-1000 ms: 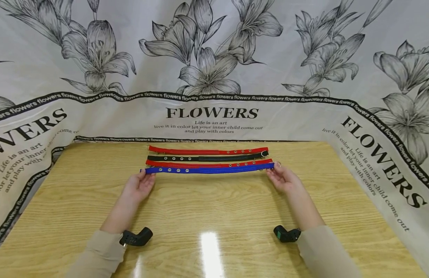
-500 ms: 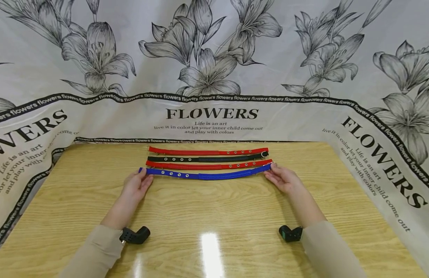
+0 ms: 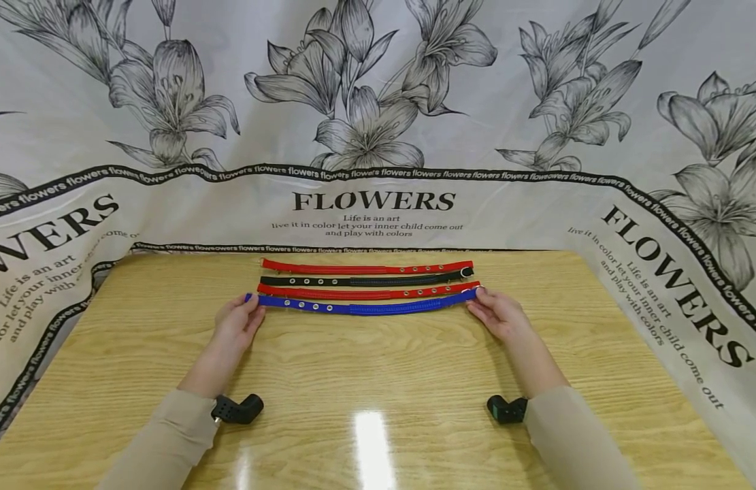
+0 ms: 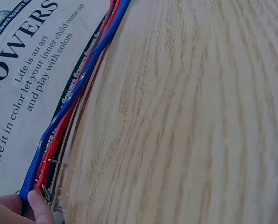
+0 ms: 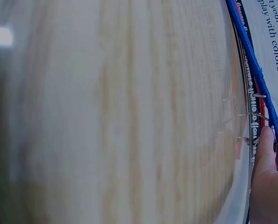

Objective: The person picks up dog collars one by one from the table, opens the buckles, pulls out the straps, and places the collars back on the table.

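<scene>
A blue collar [image 3: 390, 308] with metal eyelets is stretched between both hands, sagging slightly in the middle. My left hand [image 3: 235, 321] pinches its left end between thumb and fingers; the left wrist view shows the blue strap [image 4: 66, 105] running up from those fingertips. At the other end, beside a metal ring, my right hand [image 3: 500, 314] pinches the strap. Just beyond lies a red collar [image 3: 329, 294], then a black collar [image 3: 390, 280] with a buckle at its right, and farthest a second red collar [image 3: 329, 269]. All run side by side across the table.
The collars lie near the far edge of a glossy wooden table [image 3: 378, 367]. Behind and at both sides hangs a white cloth [image 3: 506, 211] with flower drawings and lettering. A black wrist device [image 3: 238, 410] sits at the left cuff, another black device [image 3: 507, 410] at the right.
The blue collar has come toward the person, away from the nearer red one, and its middle now sags. Both hands moved slightly left with it and keep their pinch.
</scene>
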Demonstrator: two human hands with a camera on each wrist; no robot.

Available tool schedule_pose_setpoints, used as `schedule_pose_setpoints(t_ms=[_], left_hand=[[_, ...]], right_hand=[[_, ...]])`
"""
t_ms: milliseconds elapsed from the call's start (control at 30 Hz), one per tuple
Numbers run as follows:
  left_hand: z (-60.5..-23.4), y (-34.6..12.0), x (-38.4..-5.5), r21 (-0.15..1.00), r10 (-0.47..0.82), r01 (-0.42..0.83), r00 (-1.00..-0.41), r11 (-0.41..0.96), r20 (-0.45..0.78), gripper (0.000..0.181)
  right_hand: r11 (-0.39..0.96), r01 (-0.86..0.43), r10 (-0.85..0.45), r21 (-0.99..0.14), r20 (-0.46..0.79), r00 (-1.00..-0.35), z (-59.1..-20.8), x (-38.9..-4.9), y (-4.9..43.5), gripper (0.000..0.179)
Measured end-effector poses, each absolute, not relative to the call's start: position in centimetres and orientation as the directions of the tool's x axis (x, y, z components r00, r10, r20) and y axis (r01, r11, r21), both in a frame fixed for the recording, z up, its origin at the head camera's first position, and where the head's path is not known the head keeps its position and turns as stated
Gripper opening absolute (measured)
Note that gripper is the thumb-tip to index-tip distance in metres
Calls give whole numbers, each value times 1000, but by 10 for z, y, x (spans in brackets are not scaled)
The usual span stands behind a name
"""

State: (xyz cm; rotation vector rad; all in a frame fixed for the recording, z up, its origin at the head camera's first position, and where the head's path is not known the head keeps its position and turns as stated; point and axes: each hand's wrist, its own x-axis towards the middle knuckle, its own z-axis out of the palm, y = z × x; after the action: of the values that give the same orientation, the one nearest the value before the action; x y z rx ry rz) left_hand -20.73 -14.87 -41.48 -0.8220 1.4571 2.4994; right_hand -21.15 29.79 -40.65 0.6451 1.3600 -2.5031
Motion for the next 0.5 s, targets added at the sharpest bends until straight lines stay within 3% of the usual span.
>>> schedule_pose_setpoints(t_ms=[133,333,400,500], left_hand=[[-415,-153,-205,827,-213,-335,-860,-451,-464,54],[-417,-164,-206,853,-225,-357,-859,-381,-460,52],[-416,-166,-206,849,-205,-368,-861,-379,-465,52],[-415,-166,-207,857,-187,-374,-870,-354,-457,51]], right_hand=[[-481,387,36,-786,-459,-888,-406,-212,298,11],[-369,403,44,-837,-449,-892,-403,-210,301,48],[-356,405,44,-842,-448,-893,-403,-210,302,51],[-368,406,61,-837,-457,-887,-401,-211,303,40]])
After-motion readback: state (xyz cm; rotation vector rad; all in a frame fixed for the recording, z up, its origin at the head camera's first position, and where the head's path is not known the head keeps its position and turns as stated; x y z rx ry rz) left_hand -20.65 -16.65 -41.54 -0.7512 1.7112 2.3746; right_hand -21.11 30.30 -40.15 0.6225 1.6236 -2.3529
